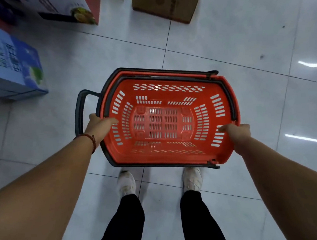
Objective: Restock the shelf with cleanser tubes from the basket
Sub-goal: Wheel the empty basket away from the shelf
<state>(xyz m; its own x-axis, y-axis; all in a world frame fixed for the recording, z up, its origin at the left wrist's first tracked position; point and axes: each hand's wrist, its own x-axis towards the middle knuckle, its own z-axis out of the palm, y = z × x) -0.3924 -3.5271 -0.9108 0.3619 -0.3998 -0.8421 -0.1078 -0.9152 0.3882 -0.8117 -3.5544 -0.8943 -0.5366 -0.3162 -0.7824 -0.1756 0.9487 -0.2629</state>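
Basket (167, 157), red, empty | head view: held above tiled floor (223, 40), just ahead of white shoes (126, 184) | left hand (100, 125) and right hand (238, 131) clasp opposite end rims | advice: keep grips even, basket flat while carrying.

Open tiled floor (251, 44) lies from 1 to 4 o'clock of the basket (165, 156). A blue carton (9, 61) blocks 10 o'clock, a brown box (166, 5) 12 o'clock.
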